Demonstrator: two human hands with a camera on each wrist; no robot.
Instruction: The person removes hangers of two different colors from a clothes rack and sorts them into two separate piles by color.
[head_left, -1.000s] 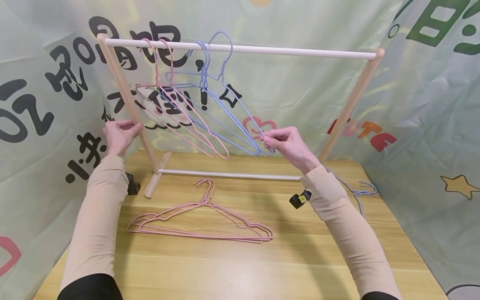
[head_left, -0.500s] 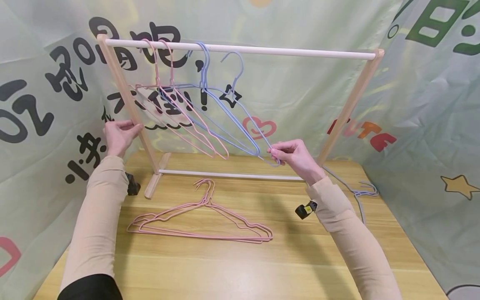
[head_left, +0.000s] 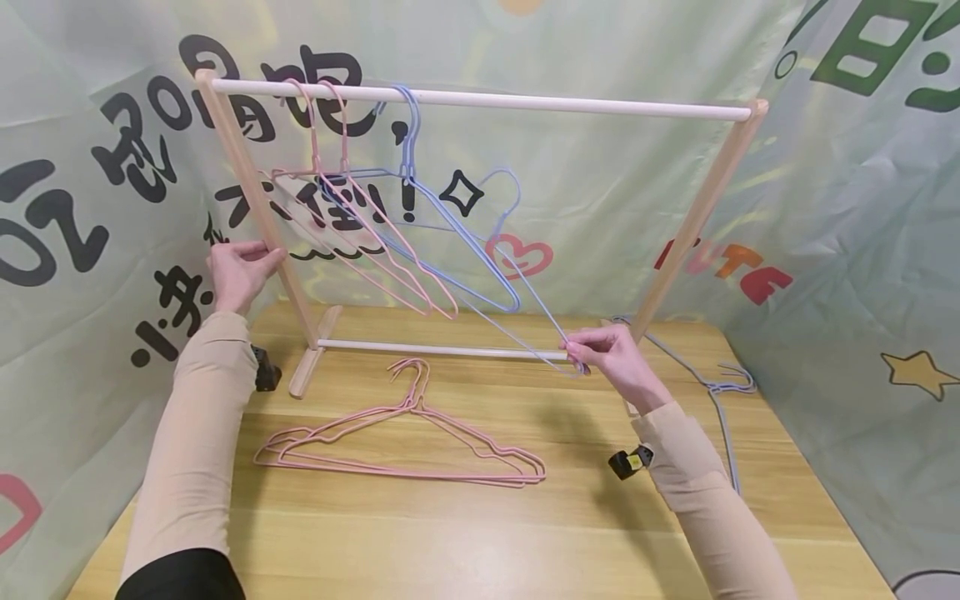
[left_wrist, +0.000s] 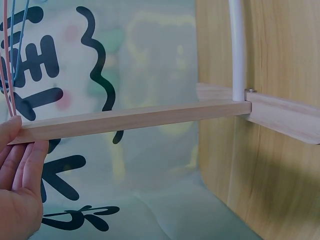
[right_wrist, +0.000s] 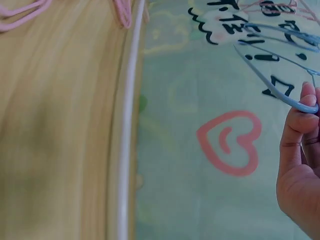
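My right hand (head_left: pixel 618 362) pinches the lower corner of a blue wire hanger (head_left: pixel 534 293). That hanger is tilted, its hook below the rack's white top rail (head_left: pixel 600 104) and apart from it. In the right wrist view, fingers and thumb close on the blue hanger's (right_wrist: pixel 270 87) bend. My left hand (head_left: pixel 242 275) grips the left wooden post (head_left: pixel 258 200) of the rack; the left wrist view shows thumb and fingers on either side of the post (left_wrist: pixel 125 120). Pink hangers (head_left: pixel 344 133) and blue hangers (head_left: pixel 409 142) hang from the rail's left half.
Several pink hangers (head_left: pixel 412 407) lie stacked on the wooden table (head_left: pixel 420 542) in front of the rack. Grey-blue hangers (head_left: pixel 726 386) lie at the table's right edge, partly behind the right arm. The rack's lower white bar (head_left: pixel 442 348) runs close above the tabletop.
The blue hanger in my right hand has come off the rail, moving down and to the right with its hook dropping well below it. My left hand stays on the post.
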